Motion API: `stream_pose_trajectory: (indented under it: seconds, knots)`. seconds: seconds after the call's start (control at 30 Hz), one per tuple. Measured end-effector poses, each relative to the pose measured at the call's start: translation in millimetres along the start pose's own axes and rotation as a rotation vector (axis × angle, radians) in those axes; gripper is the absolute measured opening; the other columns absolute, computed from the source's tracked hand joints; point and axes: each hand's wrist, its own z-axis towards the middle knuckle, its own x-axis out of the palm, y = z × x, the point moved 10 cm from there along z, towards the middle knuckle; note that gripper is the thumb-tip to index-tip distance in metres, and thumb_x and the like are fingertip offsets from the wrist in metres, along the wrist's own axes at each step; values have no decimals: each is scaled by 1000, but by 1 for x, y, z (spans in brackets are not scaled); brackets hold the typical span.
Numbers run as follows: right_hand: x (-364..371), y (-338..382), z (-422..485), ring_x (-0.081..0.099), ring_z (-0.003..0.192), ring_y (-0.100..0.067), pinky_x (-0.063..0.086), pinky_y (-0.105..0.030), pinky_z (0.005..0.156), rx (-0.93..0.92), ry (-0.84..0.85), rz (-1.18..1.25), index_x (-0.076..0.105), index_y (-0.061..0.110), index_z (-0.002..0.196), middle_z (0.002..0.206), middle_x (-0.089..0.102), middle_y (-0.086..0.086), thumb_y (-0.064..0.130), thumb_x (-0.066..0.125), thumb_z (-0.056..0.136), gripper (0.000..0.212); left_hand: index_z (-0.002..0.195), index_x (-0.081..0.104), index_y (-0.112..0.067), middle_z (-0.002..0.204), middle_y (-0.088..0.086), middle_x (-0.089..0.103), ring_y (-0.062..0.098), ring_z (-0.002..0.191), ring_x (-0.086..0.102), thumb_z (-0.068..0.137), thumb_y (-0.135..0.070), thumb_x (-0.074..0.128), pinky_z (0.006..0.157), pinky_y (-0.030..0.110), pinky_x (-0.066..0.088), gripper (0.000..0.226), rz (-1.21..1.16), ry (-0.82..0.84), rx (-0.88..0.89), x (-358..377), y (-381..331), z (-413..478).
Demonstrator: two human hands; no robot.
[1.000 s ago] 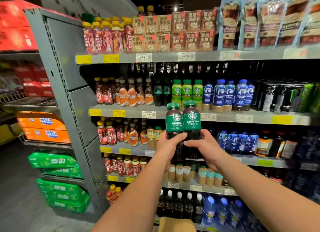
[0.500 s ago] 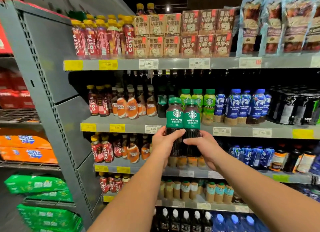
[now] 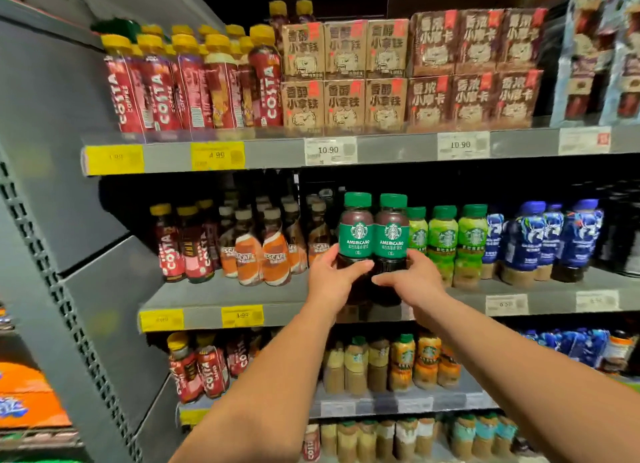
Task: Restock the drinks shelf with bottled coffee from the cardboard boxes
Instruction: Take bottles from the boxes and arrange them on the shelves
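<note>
Head view only. 2 green-capped coffee bottles are held upright at frame centre, side by side and touching. The first bottle is gripped low on its body by the left hand, the second bottle by the right hand. Each hand is clamped on its own bottle, with fingers wrapped round the dark lower half. Labels face the camera.

Change vs 1.0 s ago: the pair has been lifted and carried forward. Back then the caps sat at the lip of the middle shelf, and the bodies hung in front of the shelf below. Now the caps stand slightly above those of the light-green bottles just to the right in frame, and the bases are down at the shelf's front lip. The rack also fills more of the frame, so a step closer is inferred.

The target is judged to be the gap between the orange bottles left of centre and the light-green row. Contact of the bases with the shelf cannot be told, as it is masked by the hands and dark against the lip.

Meaning: the placing step is judged nearly done. Set-down, push-back and release remain. No cardboard box is seen in this frame.

Risk: neighbours sit close on both sides, so a knock is possible when the pair is slid in.
</note>
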Motion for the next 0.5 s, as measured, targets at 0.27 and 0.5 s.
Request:
stream_pose_trajectory:
  seconds: [0.27, 0.5]
  knots:
    - [6, -1, 31, 63, 101, -24, 51, -37, 89, -5, -135, -115, 63, 13, 113, 111, 68, -6, 8, 84, 67, 50, 104, 60, -30, 87, -20, 61, -11, 80, 54, 76, -8, 77, 70, 5, 46, 40, -28, 1, 10, 1, 25, 42]
    - [14, -18, 44, 60, 97, -19, 49, -31, 85, -11, -162, -169, 64, 14, 112, 108, 68, -3, 10, 81, 71, 45, 105, 61, -28, 89, -20, 62, -6, 82, 54, 77, -8, 76, 60, -3, 36, 37, 1, 23, -21, 3, 54, 57]
